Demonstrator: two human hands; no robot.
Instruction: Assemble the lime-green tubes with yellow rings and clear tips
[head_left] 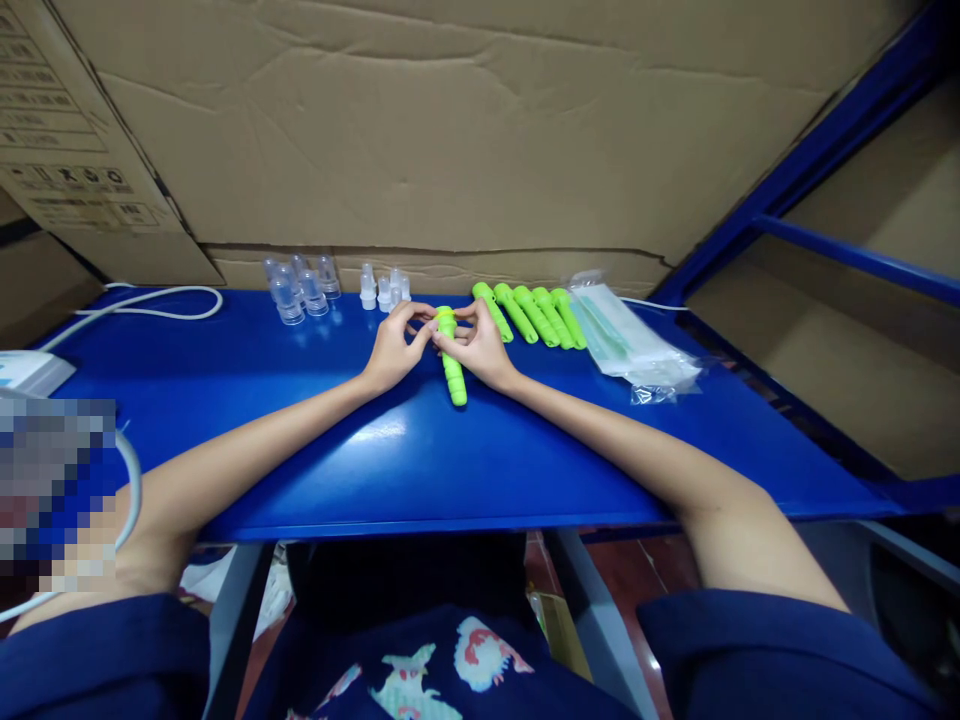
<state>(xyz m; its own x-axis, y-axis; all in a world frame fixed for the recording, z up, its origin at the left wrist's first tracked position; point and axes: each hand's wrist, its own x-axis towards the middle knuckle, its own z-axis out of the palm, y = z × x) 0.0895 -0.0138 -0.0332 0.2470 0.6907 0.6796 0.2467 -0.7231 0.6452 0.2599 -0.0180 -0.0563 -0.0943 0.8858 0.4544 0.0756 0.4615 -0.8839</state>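
Between my two hands, over the middle of the blue table, is a bright green ribbed tube shaped like a small flashlight [453,372], its wider end pointing away from me. My left hand [397,345] pinches that wider end from the left. From the right, my right hand [484,345] grips the same end, fingers partly hidden behind it. Just right of my hands, several similar green tubes [536,318] lie side by side. Beyond my left hand stand small clear plastic pieces with narrow tops [367,287], and larger clear domed caps [288,300] are farther left.
A clear plastic bag with white and pale green sheets [634,340] lies right of the green tubes. White cable [172,303] and a white device [34,372] are at the left. Cardboard [420,140] walls the back; a blue metal frame [847,255] rises at the right.
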